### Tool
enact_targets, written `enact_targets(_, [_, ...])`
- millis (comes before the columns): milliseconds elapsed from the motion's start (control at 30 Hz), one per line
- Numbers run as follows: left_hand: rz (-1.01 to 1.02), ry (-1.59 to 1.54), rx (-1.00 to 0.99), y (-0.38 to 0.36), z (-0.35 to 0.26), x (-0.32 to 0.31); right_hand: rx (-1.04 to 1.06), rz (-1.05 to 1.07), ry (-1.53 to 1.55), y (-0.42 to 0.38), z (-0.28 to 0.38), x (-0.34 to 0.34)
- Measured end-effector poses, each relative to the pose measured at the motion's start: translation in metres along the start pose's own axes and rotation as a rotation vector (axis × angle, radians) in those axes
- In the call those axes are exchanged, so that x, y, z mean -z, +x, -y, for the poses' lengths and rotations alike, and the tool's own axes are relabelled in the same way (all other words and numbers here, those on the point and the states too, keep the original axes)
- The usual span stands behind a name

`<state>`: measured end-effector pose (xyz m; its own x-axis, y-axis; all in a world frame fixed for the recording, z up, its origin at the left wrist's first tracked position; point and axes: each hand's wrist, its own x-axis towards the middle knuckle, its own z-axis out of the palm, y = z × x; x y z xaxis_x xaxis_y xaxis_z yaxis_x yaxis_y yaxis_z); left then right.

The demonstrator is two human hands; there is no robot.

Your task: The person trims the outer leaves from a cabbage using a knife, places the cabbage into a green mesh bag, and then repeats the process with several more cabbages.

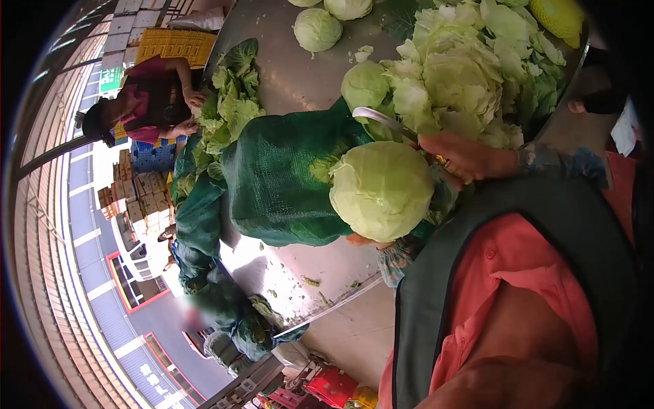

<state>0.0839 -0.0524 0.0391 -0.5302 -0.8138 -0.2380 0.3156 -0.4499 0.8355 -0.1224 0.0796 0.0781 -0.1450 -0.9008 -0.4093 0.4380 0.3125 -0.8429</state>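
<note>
The view lies on its side. A round, pale green cabbage (pixel 381 192) is in front of my chest, beside a filled green mesh bag (pixel 286 180). My left hand (pixel 368 240) grips the cabbage from its lower edge in the picture; only a few fingers show, the rest is hidden behind it. My right hand (pixel 466 157) is closed at the cabbage's upper right, around what looks like a curved knife (pixel 385 120) with a pale, bent blade; its handle is mostly hidden in the fist. A ring shows on one right finger.
Trimmed cabbage leaves (pixel 463 75) are heaped on the metal table (pixel 286 68), with whole cabbages (pixel 317 30) near the top. Across the table, a co-worker (pixel 150 99) handles leafy greens (pixel 235 102). More filled mesh bags (pixel 204 293) line the table's far side.
</note>
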Motion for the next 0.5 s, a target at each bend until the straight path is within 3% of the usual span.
enact_targets(33, [-0.001, 0.033, 0.013, 0.002, -0.002, -0.009, -0.036, 0.008, 0.121, 0.005, -0.012, -0.002])
enact_targets(100, [-0.027, 0.094, 0.052, -0.004, 0.0, -0.021, 0.118, 0.176, 0.348, 0.019, -0.045, 0.019])
enact_targets(167, [-0.064, 0.095, 0.123, -0.012, 0.004, -0.031, 0.358, 0.05, 0.426, 0.018, -0.032, 0.012])
enact_targets(333, [-0.14, -0.179, 0.28, -0.025, 0.046, 0.013, 0.641, 0.155, -0.134, 0.034, -0.033, 0.036])
enact_targets(433, [0.061, 0.016, 0.157, -0.017, 0.048, 0.021, 0.58, 0.102, -0.212, 0.039, -0.036, 0.039])
enact_targets(467, [0.219, 0.013, -0.008, -0.011, 0.051, 0.018, 0.533, 0.078, -0.209, 0.041, -0.034, 0.04])
enact_targets(500, [0.196, 0.172, -0.075, -0.006, 0.047, 0.008, 0.545, 0.02, -0.306, 0.044, -0.034, 0.043])
